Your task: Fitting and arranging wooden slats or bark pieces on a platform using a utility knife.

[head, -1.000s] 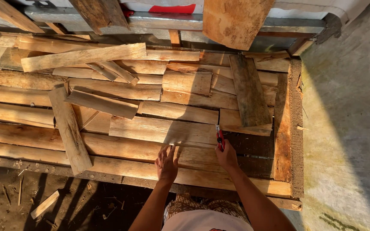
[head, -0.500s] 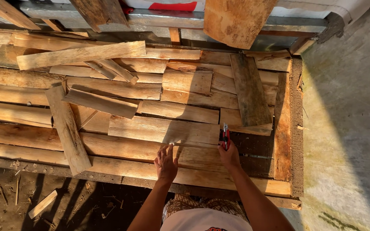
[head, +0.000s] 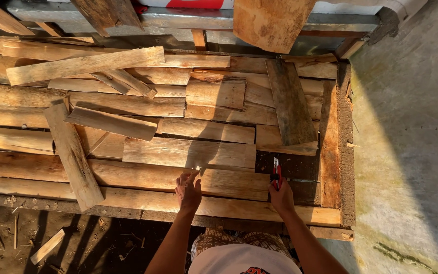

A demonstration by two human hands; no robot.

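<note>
Two hands: both reach over a low wooden platform point(head: 330, 152) heaped with loose boards, seen from above.
Far left, ground: a small offcut point(head: 46, 246) lies on dark soil among chips, apart from the platform.
Left of the pile: a short thick plank point(head: 73, 155) lies slanted across the long boards, its lower end at the front edge.
Upper left: a long pale plank point(head: 84, 65) lies tilted over the others.
Middle: a wide flat board point(head: 188, 152) lies lengthwise just beyond the left hand.
Left hand point(head: 188, 190): palm down, fingers loosely spread and open, holding nothing; the fingertips rest at the near edge of the wide flat board, by a small pale splinter point(head: 198, 169).
Right hand point(head: 282, 197): closed around a red-handled tool point(head: 276, 173), which stands upright out of the fist; what kind of tool cannot be told.
Tool's place: over a dark gap between boards, right of the wide flat board and near the platform's front right corner.
Right of the pile: a grey weathered plank point(head: 291, 104) lies almost upright across the rows.
Far right: a concrete floor point(head: 411, 152), part sunlit, part in shadow.
Bottom centre: the person's patterned clothing point(head: 229, 241) shows between the forearms.
</note>
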